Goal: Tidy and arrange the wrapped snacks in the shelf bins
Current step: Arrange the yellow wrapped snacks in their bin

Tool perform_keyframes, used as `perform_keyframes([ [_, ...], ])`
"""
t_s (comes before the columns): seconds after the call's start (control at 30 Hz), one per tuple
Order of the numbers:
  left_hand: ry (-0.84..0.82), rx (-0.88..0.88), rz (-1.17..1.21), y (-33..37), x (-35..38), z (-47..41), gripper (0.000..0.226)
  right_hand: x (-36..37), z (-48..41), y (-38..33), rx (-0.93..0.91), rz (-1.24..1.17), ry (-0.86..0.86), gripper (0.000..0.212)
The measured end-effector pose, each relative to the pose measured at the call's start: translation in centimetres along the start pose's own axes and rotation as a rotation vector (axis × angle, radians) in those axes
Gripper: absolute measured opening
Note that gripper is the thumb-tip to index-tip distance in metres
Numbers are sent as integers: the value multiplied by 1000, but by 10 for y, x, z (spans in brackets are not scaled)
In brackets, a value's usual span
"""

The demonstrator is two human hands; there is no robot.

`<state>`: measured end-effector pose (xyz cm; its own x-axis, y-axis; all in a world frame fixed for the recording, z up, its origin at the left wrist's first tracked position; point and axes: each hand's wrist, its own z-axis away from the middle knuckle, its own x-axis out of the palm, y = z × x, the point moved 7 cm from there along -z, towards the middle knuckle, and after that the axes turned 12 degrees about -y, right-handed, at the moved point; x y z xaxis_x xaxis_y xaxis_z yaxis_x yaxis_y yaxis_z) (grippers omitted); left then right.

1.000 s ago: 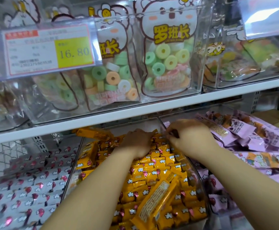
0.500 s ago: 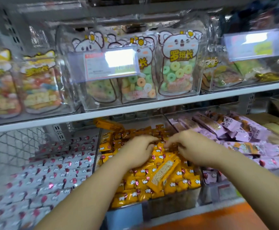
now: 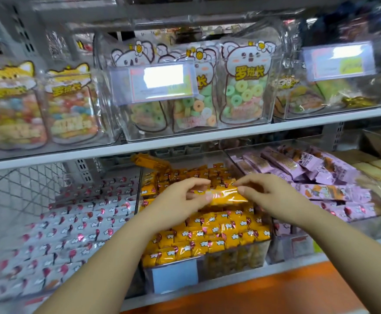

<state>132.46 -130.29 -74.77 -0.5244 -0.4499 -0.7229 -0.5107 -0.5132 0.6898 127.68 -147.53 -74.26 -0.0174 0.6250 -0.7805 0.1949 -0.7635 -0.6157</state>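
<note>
On the lower shelf, in the middle of the scene, we see a clear middle bin filled with small orange snacks laid in rows. Above this pile, both hands hold a long orange packet that lies level, running left to right. The left hand pinches the packet's left end, with the thumb underneath and curled fingers on top. The right hand pinches the packet towards its right end between thumb and fingers in the same manner. We cannot tell whether the packet touches the snacks beneath it or is held just clear of them.

A second long orange packet leans at the far left corner of the same bin. To the left we note a bin of white snacks bearing red marks. To the right lies a bin of purple snacks, stacked loosely at several angles. At the far right, pale yellow packets are partly in view.

The upper shelf carries clear boxes of bagged ring sweets with a cartoon animal printed on each bag. A price tag hangs in front of them, its print washed out by glare. A second price tag sits further right, and bags of mixed sweets stand on the left. The near edge of the view shows an orange surface, blurred.
</note>
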Motion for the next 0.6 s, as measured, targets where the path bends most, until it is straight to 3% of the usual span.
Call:
perform_keyframes([
  [0.1, -28, -23, -22, -6, 3, 1, 52, -6, -1, 1, 33, -68, 96, 13],
  [0.3, 57, -30, 134, -9, 1, 0, 31, -9, 4, -1, 86, -293, 219, 27],
  [0.37, 68, -34, 219, -10, 0, 0, 31, -8, 6, -4, 69, -330, 192, 25],
  [0.5, 44, -113, 258, -17, 5, -1, 30, 1, 4, -2, 109, -173, 68, 33],
  [0.6, 36, -178, 590, -24, 8, 1, 30, 2, 4, 0, 123, -134, 84, 31],
])
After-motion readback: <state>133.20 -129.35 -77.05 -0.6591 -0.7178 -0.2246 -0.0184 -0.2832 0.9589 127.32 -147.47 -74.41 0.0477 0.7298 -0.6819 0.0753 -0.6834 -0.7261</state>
